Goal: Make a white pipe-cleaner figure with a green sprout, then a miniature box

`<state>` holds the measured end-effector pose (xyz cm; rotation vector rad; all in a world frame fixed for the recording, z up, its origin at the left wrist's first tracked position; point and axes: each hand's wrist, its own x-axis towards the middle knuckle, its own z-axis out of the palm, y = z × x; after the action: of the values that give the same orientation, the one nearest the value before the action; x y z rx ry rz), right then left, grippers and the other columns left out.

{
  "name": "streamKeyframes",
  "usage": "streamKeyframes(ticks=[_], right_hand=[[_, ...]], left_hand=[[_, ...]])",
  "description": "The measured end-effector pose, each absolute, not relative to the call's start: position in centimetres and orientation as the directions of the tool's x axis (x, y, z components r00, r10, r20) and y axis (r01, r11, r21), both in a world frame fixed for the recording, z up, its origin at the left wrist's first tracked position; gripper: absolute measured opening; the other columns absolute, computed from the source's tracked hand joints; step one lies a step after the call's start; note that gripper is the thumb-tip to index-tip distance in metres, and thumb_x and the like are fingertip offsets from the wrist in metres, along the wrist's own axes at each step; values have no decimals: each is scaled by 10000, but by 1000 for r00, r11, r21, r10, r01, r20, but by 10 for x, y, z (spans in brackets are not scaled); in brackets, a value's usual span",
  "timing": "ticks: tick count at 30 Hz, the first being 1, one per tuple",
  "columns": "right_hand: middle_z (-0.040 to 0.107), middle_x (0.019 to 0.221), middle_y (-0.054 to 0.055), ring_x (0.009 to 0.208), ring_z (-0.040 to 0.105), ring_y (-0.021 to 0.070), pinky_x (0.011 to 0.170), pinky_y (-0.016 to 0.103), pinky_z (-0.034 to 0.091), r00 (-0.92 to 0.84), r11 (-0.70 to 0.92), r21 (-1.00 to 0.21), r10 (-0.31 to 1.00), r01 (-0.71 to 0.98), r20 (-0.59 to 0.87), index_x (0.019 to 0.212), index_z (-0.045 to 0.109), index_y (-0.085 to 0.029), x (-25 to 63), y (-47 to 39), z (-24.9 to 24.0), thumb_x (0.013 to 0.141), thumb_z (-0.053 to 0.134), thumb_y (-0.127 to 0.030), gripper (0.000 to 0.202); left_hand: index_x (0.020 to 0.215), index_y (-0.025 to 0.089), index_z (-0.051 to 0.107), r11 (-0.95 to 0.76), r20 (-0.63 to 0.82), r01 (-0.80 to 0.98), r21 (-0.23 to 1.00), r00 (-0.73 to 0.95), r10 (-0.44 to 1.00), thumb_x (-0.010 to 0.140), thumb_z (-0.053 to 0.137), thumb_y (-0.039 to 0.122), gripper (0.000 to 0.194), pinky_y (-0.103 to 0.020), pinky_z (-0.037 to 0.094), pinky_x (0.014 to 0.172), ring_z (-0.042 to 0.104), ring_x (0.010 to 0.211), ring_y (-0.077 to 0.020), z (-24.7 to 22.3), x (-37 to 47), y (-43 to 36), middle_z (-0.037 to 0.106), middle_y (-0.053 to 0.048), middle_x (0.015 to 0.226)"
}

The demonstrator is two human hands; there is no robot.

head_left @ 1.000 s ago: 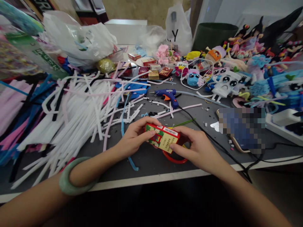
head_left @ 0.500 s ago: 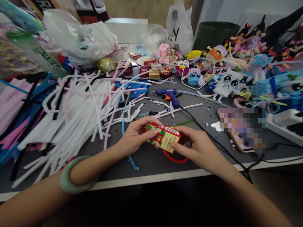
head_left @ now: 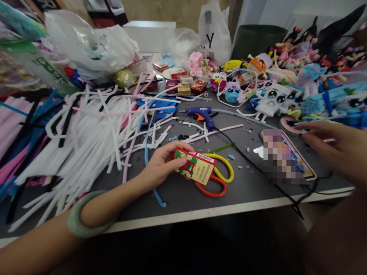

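My left hand point(head_left: 164, 162) is closed around one end of a small red, green and cream cigarette box point(head_left: 204, 172), holding it above the table with its printed side facing up. Beneath the box lie scissors point(head_left: 231, 170) with one yellow and one red handle loop; their blades are hidden. Far to the right, my right hand point(head_left: 338, 147) is stretched out with thumb and fingers apart. Its fingertips are beside a round pink disc point(head_left: 289, 125), and I cannot tell whether they touch it. A phone point(head_left: 301, 162) lies below those fingers.
A blue glue gun point(head_left: 202, 113) lies mid-table, its black cord running to the front edge. White pipe cleaners point(head_left: 94, 152) heap up on the left. Fluffy figures point(head_left: 273, 100) crowd the back right. Small boxes point(head_left: 198, 88) and plastic bags point(head_left: 94, 46) stand behind.
My right hand has let go of the cigarette box and moved right, past the phone. The left hand still holds the box, and the scissors' handles now show.
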<state>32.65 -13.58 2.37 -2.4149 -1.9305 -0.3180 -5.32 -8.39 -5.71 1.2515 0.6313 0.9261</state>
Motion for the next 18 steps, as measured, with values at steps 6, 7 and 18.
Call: streamKeyframes(ticks=[6,7,18], right_hand=[[709,981,191,1001,590,297,812,338,423,236,-236,273,971,933,35,1258,682,-170,353,-82,-12,992,320,-251,457],[714,994,188,1004,586,307,808,345,421,244,-239,288,969,927,18,1264,679,-178,356,-80,-17,994,307,-261,467],[732,1047,203,974,585,298,773,361,383,239,-224,227,970,948,-41,1229,695,-141,357,-79,-23,1000,294,-265,478]], left_hand=[[999,240,711,36,90,-234,972,506,858,825,730,256,177,-160,555,719,667,838,-97,-57,-53,-83,663,2,979],[1002,240,709,34,92,-233,972,508,857,826,728,252,177,-158,552,719,666,840,-96,-57,-53,-83,662,1,983],[998,215,692,25,88,-212,977,508,857,822,723,246,181,-189,542,708,661,846,-120,-56,-53,-83,671,-17,985]])
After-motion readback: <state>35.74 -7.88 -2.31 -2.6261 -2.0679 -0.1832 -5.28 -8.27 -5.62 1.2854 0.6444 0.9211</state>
